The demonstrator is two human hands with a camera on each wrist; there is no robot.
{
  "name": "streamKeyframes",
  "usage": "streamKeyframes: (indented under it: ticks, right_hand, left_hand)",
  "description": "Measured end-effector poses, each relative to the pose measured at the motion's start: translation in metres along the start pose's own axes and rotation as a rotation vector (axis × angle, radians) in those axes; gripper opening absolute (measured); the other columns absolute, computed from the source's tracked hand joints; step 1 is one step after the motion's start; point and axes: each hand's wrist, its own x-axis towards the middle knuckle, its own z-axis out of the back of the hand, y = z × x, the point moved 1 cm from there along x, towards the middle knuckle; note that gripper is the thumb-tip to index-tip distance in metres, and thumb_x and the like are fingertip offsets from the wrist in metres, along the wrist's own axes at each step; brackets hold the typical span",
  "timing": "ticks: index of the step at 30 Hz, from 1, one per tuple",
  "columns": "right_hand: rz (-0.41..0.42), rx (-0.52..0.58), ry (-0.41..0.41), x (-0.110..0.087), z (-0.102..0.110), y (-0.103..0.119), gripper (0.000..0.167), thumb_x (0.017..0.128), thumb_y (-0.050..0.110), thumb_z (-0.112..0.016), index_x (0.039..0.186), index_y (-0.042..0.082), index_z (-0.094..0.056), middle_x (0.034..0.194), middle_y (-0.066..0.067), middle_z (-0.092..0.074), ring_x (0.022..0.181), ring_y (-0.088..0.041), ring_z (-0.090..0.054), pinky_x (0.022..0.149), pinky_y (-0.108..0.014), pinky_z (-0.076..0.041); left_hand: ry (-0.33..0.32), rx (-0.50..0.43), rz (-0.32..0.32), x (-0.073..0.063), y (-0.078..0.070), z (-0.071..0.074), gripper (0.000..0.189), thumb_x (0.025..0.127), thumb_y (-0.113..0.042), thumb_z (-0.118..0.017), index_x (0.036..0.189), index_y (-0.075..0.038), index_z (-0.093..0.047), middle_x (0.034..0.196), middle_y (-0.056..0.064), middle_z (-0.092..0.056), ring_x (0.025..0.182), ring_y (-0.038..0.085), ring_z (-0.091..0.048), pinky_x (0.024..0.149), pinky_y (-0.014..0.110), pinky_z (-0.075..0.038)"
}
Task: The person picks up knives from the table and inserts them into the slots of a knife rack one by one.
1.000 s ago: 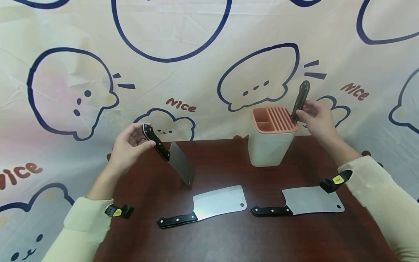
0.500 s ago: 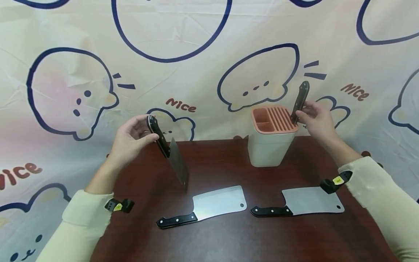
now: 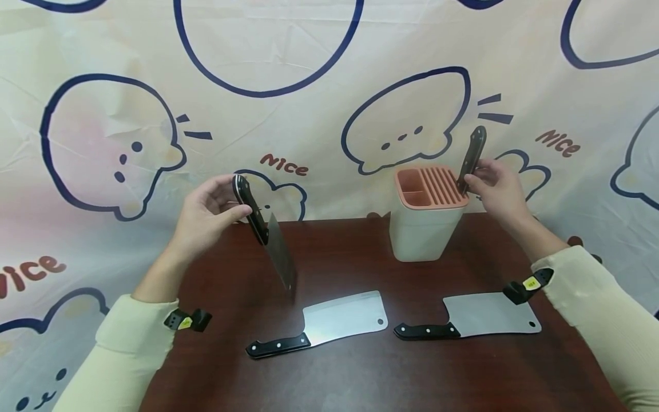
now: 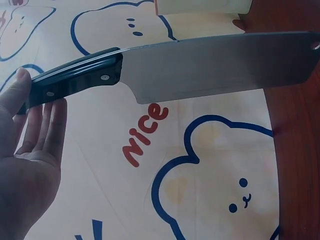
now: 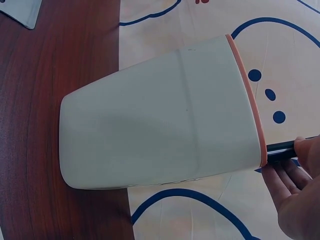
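Observation:
My left hand (image 3: 206, 214) pinches the black riveted handle of a cleaver (image 4: 215, 67) between thumb and fingers. Its broad blade points down toward the table, its lower end near the wood; I cannot tell whether it touches. On the right, my right hand (image 3: 496, 189) pinches the black handle of another knife (image 3: 472, 157), which stands slightly tilted in the right end of the knife holder (image 3: 424, 234). The holder hides that knife's blade. It has a pale body and an orange slotted top (image 3: 437, 186).
Two more cleavers lie flat on the dark wooden table (image 3: 329, 377): a middle cleaver (image 3: 345, 315) and a right cleaver (image 3: 491, 315), both with handles to the left. A printed cloth (image 3: 309, 131) hangs behind the table.
My left hand has risen and shifted slightly right, bringing its cleaver more upright. My right hand and the knife in the holder have stayed in place.

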Motion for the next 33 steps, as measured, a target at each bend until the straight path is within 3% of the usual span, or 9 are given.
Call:
streamKeyframes:
  ticks: [12, 22, 33]
  right_hand:
    - [0.014, -0.027, 0.006, -0.001, 0.002, 0.001, 0.058, 0.105, 0.038, -0.056, 0.151, 0.005, -0.043, 0.138, -0.026, -0.057, 0.129, -0.043, -0.056, 0.109, -0.063, -0.039]
    - [0.011, -0.095, 0.033, -0.01, 0.008, 0.008, 0.067, 0.103, 0.045, -0.056, 0.156, 0.009, -0.038, 0.146, -0.025, -0.052, 0.135, -0.044, -0.049, 0.105, -0.069, -0.04]
    - [0.084, -0.124, -0.024, -0.025, 0.017, 0.012, 0.061, 0.104, 0.04, -0.056, 0.155, 0.009, -0.04, 0.14, -0.022, -0.056, 0.132, -0.039, -0.049, 0.106, -0.066, -0.04]
  left_hand:
    - [0.006, -0.024, -0.044, 0.012, -0.016, -0.009, 0.045, 0.084, 0.016, -0.073, 0.125, -0.001, -0.064, 0.099, 0.001, -0.07, 0.09, 0.014, -0.066, 0.085, 0.02, -0.055]
    - [0.007, 0.058, 0.006, 0.021, -0.03, -0.018, 0.045, 0.087, 0.009, -0.075, 0.129, -0.003, -0.062, 0.106, 0.001, -0.07, 0.093, 0.016, -0.069, 0.083, 0.021, -0.056]
    - [0.034, 0.114, -0.043, 0.038, -0.044, -0.035, 0.045, 0.087, 0.004, -0.078, 0.129, -0.001, -0.062, 0.108, 0.009, -0.069, 0.094, 0.019, -0.067, 0.087, 0.024, -0.055]
